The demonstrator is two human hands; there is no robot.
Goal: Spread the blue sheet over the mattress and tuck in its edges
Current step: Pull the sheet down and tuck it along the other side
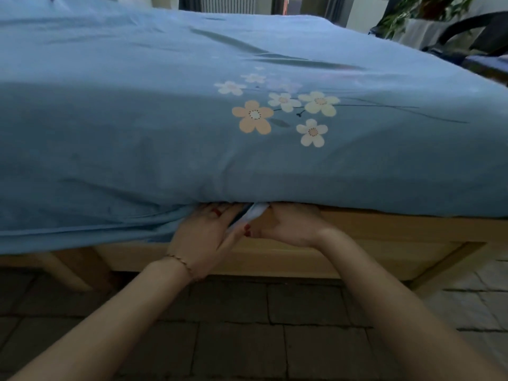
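Blue flower-printed cotton sheet [192,111] covers the mattress; its bunched hem is pinched between left hand [204,237] and right hand [288,225] at the pale wooden bed frame [384,235] — leftward, slack hangs untucked and may pull free if tugged.

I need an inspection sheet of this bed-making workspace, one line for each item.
Surface: tiled floor, wooden bed frame.
Job's things: blue sheet covers the mattress; on the left its edge hangs loose over the frame.
Clutter: nothing seen.
Grippers: left hand and right hand at the mattress underside, holding a fold of sheet between them.
Cables: nothing seen.
Surroundings: plant, dark chair, radiator.
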